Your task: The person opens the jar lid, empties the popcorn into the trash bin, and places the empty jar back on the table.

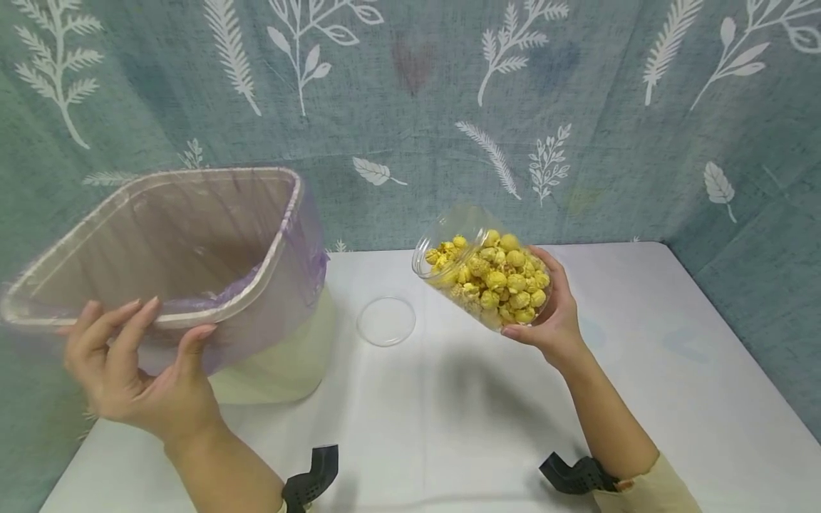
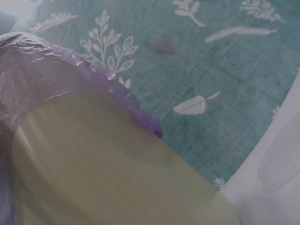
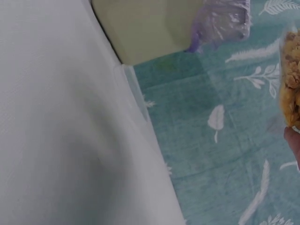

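My left hand (image 1: 144, 370) grips the near rim of a pale green trash bin (image 1: 282, 363), fingertips over the edge and thumb against the outside. A translucent purple bag (image 1: 301, 235) lines the bin and folds down over its rim. My right hand (image 1: 554, 313) holds a clear plastic jar (image 1: 439, 246) of yellow popcorn (image 1: 503, 278) by its base, above the table. The jar lies tilted, its uncovered mouth facing left toward the bin. In the right wrist view, only part of the popcorn (image 3: 291, 79) and a fingertip show at the right edge.
A clear round lid (image 1: 386, 321) lies flat on the white table (image 1: 410, 442) between the bin and the jar. Behind the table hangs a teal curtain (image 1: 398, 142) with white leaf prints. Black mounts (image 1: 314, 474) sit on both wrists.
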`<state>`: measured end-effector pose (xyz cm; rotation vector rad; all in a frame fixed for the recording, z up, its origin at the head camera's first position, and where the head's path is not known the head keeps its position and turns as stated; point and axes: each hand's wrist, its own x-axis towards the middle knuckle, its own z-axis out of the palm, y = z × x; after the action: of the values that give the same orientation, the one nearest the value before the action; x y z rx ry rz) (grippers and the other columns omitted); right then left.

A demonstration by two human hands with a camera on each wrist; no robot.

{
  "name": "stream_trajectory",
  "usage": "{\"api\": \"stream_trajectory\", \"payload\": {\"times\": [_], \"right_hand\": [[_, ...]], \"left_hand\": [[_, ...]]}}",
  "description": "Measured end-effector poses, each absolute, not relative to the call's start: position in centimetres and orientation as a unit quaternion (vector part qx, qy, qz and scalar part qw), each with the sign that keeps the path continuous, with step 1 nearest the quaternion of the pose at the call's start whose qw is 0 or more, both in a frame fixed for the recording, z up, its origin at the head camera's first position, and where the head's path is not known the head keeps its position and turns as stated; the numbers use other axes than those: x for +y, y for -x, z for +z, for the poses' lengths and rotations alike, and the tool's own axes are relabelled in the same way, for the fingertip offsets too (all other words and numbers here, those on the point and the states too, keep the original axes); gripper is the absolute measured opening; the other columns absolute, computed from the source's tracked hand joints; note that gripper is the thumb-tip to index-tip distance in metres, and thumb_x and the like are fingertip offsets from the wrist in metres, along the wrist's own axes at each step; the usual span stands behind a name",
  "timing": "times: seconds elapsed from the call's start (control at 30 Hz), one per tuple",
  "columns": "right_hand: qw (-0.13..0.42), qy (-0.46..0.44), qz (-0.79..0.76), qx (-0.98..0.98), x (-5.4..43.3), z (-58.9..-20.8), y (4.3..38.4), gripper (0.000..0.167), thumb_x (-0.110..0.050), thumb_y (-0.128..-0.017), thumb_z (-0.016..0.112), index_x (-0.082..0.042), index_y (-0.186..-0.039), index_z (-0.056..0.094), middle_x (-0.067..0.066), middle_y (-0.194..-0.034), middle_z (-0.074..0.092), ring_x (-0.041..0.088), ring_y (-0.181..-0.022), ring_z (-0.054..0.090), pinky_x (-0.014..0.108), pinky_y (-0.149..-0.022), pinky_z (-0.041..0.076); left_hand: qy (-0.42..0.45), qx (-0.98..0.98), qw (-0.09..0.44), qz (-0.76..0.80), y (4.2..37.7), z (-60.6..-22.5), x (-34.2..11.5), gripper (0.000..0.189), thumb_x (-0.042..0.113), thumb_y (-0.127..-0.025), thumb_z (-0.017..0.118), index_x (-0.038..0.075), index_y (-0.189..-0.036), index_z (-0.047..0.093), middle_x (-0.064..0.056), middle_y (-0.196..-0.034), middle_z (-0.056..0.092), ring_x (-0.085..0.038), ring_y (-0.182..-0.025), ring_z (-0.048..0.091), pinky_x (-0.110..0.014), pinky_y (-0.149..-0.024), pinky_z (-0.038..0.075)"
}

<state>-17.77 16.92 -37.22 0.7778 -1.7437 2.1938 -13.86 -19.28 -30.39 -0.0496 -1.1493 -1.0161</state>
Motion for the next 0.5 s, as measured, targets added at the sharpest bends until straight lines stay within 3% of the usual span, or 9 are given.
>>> {"api": "stream_trajectory", "payload": {"times": [0.17, 0.5], "right_hand": [[0.113, -0.254, 0.753, -0.596, 16.1, -35.9, 18.1, 0.100, -0.002, -0.065, 0.085, -0.016, -0.146, 0.028, 0.007, -0.142, 0.031, 0.018, -0.124, 0.045, 0.027, -0.085, 0.054], [0.106, -0.303, 0.744, -0.586, 12.6, -32.1, 19.4, 0.109, -0.027, -0.062, 0.089, -0.015, -0.147, 0.023, 0.009, -0.141, 0.034, 0.022, -0.123, 0.047, 0.030, -0.089, 0.053]], "left_hand": [[0.022, -0.517, 0.718, -0.466, 13.8, -30.4, -19.4, 0.072, 0.057, -0.042, 0.081, -0.007, -0.073, 0.068, -0.005, -0.079, 0.060, -0.026, -0.104, 0.050, -0.038, -0.115, 0.022], [0.031, -0.513, 0.714, -0.476, 14.0, -30.3, -19.4, 0.073, 0.056, -0.041, 0.081, -0.008, -0.072, 0.066, -0.004, -0.079, 0.060, -0.025, -0.104, 0.050, -0.039, -0.115, 0.021]]}}
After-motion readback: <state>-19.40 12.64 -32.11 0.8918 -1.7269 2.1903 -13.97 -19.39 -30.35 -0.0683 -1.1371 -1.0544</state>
